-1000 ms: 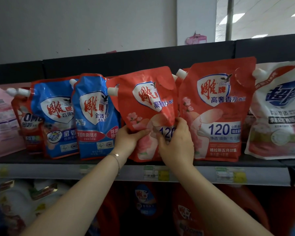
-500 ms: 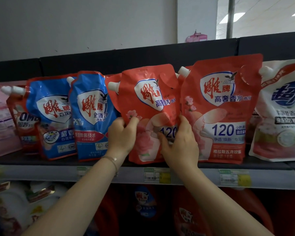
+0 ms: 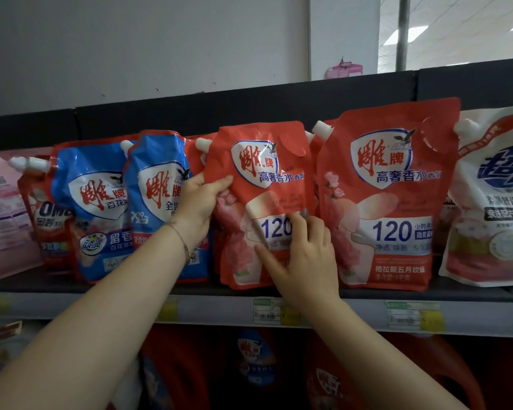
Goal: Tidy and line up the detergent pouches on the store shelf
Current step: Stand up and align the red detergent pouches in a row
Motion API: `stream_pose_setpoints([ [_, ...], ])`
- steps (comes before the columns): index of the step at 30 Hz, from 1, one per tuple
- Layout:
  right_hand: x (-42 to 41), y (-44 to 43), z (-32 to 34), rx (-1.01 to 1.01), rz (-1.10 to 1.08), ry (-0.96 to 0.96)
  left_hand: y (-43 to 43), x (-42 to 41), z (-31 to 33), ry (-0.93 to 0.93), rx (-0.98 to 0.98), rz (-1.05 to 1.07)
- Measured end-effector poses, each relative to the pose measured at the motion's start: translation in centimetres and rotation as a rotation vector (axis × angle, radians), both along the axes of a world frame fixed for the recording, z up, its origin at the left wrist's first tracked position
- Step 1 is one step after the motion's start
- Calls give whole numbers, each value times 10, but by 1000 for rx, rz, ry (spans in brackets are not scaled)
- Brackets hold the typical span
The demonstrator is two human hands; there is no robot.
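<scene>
place: shop | evidence: detergent pouches faced on shelf | price tags on its edge

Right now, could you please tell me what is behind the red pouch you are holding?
Behind the held red pouch, a strip of another red pouch shows past its left edge. The rest, and how many stand there, is covered.
</scene>
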State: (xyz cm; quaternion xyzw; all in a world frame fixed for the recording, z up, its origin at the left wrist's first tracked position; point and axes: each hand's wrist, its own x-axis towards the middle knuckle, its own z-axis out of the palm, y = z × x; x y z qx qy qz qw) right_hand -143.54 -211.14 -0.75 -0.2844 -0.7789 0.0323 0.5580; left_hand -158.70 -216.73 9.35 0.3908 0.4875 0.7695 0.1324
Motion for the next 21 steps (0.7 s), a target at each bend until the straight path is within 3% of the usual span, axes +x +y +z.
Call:
stream_pose_setpoints([
  [4,5,3,-1,-129,149,-41,2,-1,3,15,71,170],
  [10,7,0,-4,-109,198,-37,10,14,4,98,141,430],
  [12,8,2,-6,-114,181,-53,7,13,11,246,179,631],
  [14,8,3,-5,-123,168,-68,6,-3,19,517,119,798],
  [16,5,4,-3,-106,163,-62,7,-21,28,623,58,804],
  [21,-8,4,-1,3,183,-116,10,-31,44,457,-12,519],
])
